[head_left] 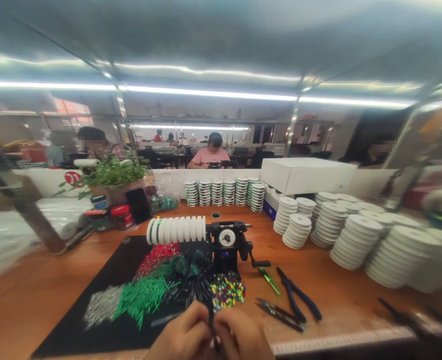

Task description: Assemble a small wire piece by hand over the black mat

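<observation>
My left hand (183,337) and right hand (239,337) meet at six o'clock, fingers pinched closed on a thin dark strand (210,320), multicoloured bead pile (226,291) at twelve

Bead piles (191,290) crowd the mat (74,330)

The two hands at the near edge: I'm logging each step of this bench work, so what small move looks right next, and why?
Probably keep the pinch and finish working the small dark piece before reaching away. The left hand and right hand meet fingertip to fingertip around it above the black mat; what it is is too blurred to tell. The multicoloured beads and green sticks lie just ahead, within easy reach.
</observation>
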Motion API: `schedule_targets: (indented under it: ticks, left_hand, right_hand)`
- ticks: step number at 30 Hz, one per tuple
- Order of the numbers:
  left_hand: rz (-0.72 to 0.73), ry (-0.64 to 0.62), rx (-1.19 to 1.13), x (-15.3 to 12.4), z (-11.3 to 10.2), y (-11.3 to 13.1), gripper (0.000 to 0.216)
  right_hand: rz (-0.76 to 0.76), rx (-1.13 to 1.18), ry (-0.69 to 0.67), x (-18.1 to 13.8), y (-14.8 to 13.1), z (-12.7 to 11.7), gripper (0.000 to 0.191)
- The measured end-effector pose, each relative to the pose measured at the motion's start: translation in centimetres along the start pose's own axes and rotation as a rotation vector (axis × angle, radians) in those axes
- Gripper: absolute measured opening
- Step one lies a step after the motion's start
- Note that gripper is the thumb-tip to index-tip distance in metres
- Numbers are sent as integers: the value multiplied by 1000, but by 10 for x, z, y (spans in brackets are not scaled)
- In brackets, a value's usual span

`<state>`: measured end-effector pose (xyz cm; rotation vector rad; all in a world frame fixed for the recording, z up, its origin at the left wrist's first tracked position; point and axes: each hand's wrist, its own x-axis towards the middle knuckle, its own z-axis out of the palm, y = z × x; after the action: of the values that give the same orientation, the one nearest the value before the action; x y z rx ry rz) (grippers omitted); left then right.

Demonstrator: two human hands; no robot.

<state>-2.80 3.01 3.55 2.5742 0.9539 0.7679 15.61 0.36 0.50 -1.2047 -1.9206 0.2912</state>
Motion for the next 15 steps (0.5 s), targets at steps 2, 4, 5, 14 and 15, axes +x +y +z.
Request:
schedule_targets:
  ticks: [2,4,5,14,15]
  left_hand:
    - [68,-28,30,2,-4,-4,15]
    - [94,-16,74,4,-10,-7,15]
    - [96,-8,85,5,-12,-7,16]
    - [-63,8,-52,12,-4,1,21]
    - [-164,3,-117,10,-4,4,20]
  right_hand:
    - [193,223,-77,19,-2,-8,19]
    - [355,399,-114,35,-6,-13,16]
    - [414,463,-111,42,-8,-13,17]
    - [476,626,19,35,-5,-5,18]
    - [470,588,61,27,-4,-4,20]
